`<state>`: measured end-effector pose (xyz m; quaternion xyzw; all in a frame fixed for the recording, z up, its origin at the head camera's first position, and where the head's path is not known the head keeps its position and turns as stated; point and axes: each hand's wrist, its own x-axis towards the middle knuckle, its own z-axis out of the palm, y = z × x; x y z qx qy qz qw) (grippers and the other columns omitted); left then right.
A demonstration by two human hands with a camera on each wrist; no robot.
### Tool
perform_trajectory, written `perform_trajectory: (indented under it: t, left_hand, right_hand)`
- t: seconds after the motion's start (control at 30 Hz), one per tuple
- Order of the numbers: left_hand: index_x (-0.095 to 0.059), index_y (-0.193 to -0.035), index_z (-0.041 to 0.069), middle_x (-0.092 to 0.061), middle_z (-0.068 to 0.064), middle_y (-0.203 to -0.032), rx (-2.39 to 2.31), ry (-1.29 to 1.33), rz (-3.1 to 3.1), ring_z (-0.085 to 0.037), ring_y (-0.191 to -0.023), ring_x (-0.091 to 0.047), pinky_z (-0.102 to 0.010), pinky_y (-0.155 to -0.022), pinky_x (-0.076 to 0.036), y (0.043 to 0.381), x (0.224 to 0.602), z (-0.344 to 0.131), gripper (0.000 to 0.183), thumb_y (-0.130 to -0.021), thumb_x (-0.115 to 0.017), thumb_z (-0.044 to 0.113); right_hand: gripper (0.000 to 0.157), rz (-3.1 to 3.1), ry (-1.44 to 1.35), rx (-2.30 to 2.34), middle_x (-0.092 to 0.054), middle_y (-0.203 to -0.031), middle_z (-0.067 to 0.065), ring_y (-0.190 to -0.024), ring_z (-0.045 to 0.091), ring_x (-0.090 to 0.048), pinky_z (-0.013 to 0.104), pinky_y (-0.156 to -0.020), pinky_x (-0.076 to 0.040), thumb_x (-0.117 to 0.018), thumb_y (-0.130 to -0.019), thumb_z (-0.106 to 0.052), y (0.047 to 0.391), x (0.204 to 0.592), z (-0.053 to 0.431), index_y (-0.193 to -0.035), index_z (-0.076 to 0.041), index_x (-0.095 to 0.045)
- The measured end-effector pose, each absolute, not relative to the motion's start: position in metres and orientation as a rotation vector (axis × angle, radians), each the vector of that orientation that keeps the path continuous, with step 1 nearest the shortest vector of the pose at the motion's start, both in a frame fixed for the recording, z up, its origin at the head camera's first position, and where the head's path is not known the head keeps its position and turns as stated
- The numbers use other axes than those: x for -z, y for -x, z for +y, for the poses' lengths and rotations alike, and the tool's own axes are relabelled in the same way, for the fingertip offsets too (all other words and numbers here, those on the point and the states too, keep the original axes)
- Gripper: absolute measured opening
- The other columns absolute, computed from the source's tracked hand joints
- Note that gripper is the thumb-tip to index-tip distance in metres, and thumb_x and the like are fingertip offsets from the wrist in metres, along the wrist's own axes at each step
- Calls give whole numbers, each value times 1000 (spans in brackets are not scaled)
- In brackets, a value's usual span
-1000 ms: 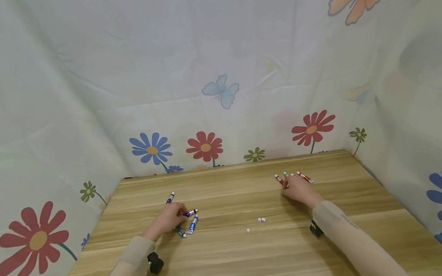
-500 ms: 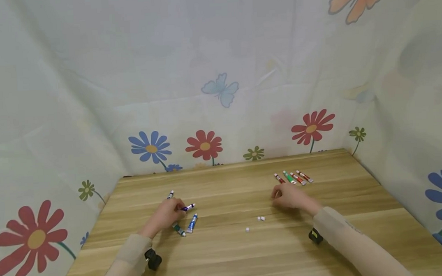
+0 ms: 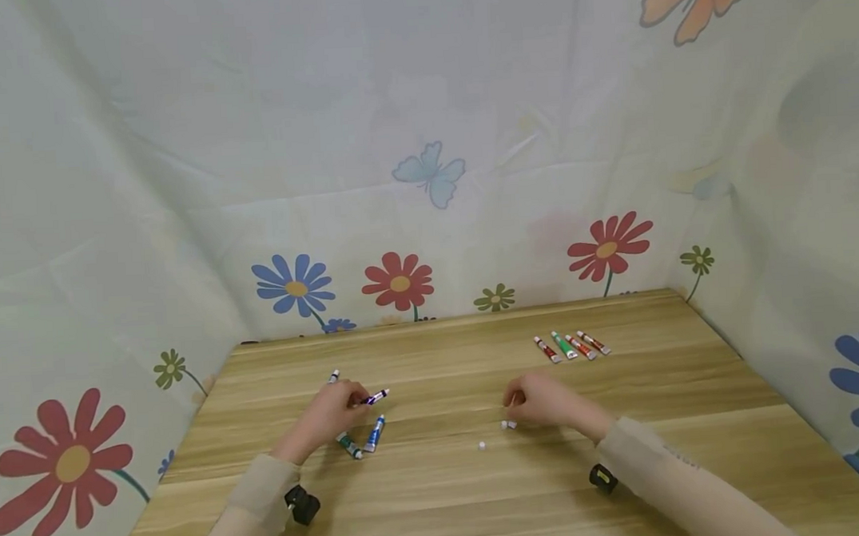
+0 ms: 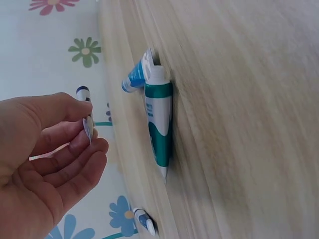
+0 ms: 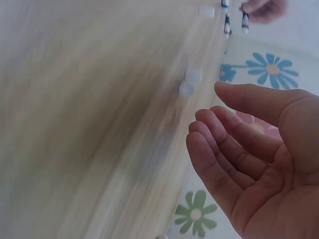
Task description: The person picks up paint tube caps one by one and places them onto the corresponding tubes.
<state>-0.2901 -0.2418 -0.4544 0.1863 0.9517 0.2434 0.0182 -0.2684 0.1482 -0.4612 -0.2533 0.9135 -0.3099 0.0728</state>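
Observation:
My left hand [image 3: 332,410] pinches a small purple paint tube [image 3: 377,396] between thumb and fingers, above the table; its capped end sticks out past the thumb in the left wrist view. Below that hand lie a teal paint tube [image 4: 160,117] and a blue paint tube [image 3: 374,434]. Another tube [image 3: 334,376] with a white cap shows just beyond the left hand, partly covered by it. My right hand [image 3: 543,400] holds nothing, its fingers loosely bent and the thumb apart. Close to its fingertips are two small white pieces [image 3: 508,425], with a third white piece [image 3: 482,445] nearer me.
At the back right of the wooden table [image 3: 440,507] lie several paint tubes side by side, among them a dark red tube [image 3: 547,349] and a green tube [image 3: 564,345]. A flower-printed curtain [image 3: 323,145] stands behind the table and on both sides.
My right hand has left the row of tubes at the back right and come left and nearer, beside the white pieces. The left hand keeps its purple tube and has hardly shifted.

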Motion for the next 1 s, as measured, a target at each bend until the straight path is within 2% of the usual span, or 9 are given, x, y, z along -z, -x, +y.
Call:
perform_trajectory:
  t: [0.27, 0.63, 0.83, 1.0]
  left_hand:
    - [-72, -99, 3, -63, 0, -86, -793, -554, 2971, -12, -77, -57, -33, -71, -52, 282, 448, -228, 10, -90, -75, 7]
    - [-72, -96, 4, -63, 0, -86, -847, -657, 2964, -11, -75, -57, -27, -65, -51, 277, 445, -217, 9, -89, -75, 5]
    - [-72, -95, 6, -63, 2, -85, -817, -686, 2985, -10, -74, -56, -25, -63, -49, 276, 444, -212, 9, -88, -77, 7]
    - [-72, -94, 7, -62, 3, -83, -789, -716, 3005, -10, -72, -54, -25, -62, -48, 274, 443, -209, 10, -87, -78, 9]
  right_hand:
    - [12, 2716, 814, 924, -65, -78, -5, -70, 9, -58, 30, -66, -51, -77, -82, -9, 257, 464, 133, -93, -6, -73]
    - [15, 2704, 886, 890, -65, -76, -4, -67, 8, -56, 27, -62, -50, -78, -82, -6, 247, 461, 117, -95, -2, -73]
    - [15, 2705, 863, 857, -62, -76, -7, -67, 6, -54, 26, -64, -49, -81, -84, -17, 245, 464, 111, -92, -8, -73]
    - [11, 2702, 885, 837, -62, -75, -8, -65, 5, -54, 26, -63, -48, -81, -83, -15, 245, 467, 107, -87, -10, -72]
